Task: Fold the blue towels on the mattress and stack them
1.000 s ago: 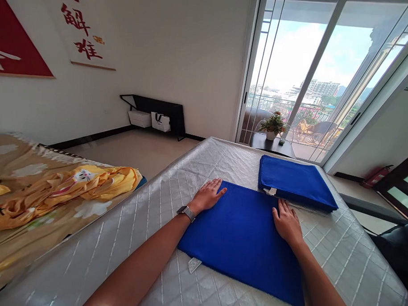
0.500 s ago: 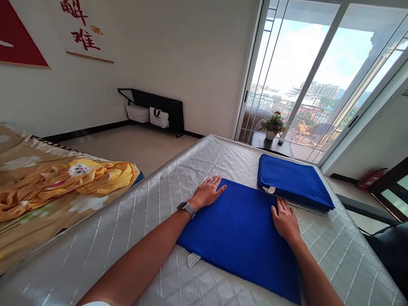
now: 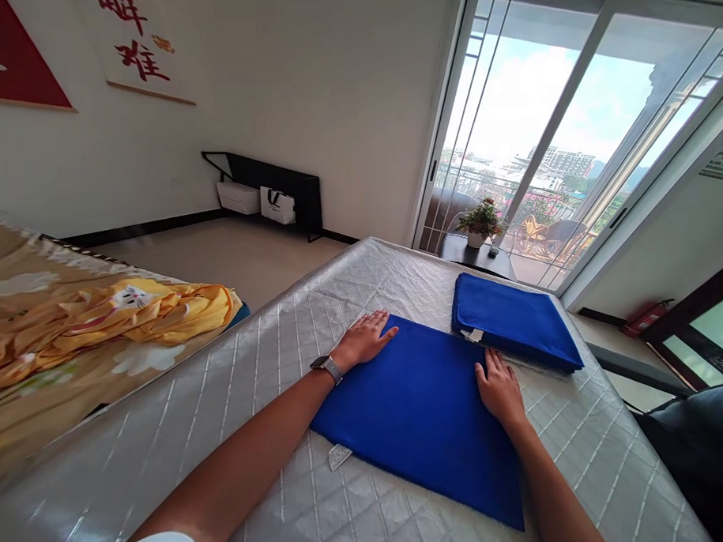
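Note:
A folded blue cloth (image 3: 421,407) lies flat on a quilted silver mattress (image 3: 312,317). My left hand (image 3: 365,340) rests flat on the cloth's far left corner, fingers stretched out, a watch on the wrist. My right hand (image 3: 498,386) lies flat on the cloth's far right edge, fingers stretched out. Just beyond my right hand sits a stack of folded blue cloths (image 3: 514,322) with a white tag at its near corner. A white tag (image 3: 337,457) sticks out from the near left edge of the flat cloth.
A second bed at the left carries a tan patterned cover and crumpled yellow fabric (image 3: 117,310). A potted plant (image 3: 480,224) stands on a dark round table by the sliding glass door. A black shelf with white bags (image 3: 263,196) stands against the far wall.
Both hands stay flat on the blue cloth in nearly the same spots. The view has shifted slightly, so everything sits a little higher and to the left in the picture.

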{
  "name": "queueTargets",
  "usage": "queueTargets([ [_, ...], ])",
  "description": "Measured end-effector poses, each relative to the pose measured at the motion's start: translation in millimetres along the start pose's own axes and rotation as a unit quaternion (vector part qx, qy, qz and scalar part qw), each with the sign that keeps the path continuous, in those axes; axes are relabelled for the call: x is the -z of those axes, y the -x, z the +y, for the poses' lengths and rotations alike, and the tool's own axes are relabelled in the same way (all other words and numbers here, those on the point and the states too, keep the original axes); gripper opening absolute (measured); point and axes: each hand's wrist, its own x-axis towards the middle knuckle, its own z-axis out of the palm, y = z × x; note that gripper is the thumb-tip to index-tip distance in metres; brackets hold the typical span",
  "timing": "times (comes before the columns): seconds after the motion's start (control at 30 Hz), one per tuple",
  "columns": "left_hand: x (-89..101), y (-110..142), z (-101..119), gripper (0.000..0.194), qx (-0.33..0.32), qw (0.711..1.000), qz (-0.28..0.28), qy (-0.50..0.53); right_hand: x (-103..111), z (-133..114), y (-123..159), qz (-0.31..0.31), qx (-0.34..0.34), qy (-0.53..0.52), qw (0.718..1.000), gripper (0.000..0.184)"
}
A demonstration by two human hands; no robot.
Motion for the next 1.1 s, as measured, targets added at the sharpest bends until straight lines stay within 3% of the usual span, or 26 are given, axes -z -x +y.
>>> queueTargets([
  [0.73, 6.6, 0.8, 4.5, 0.08, 0.004, 1.0, -0.018, -0.006, 0.9, 9.4, -5.7, -0.033, 0.015, -0.011, 0.999, 0.068],
  [1.1, 6.1, -0.5, 5.2, 0.077, 0.002, 1.0, -0.02, -0.022, 4.7, 5.2, -0.5, -0.026, -0.019, -0.004, 0.999, 0.067],
])
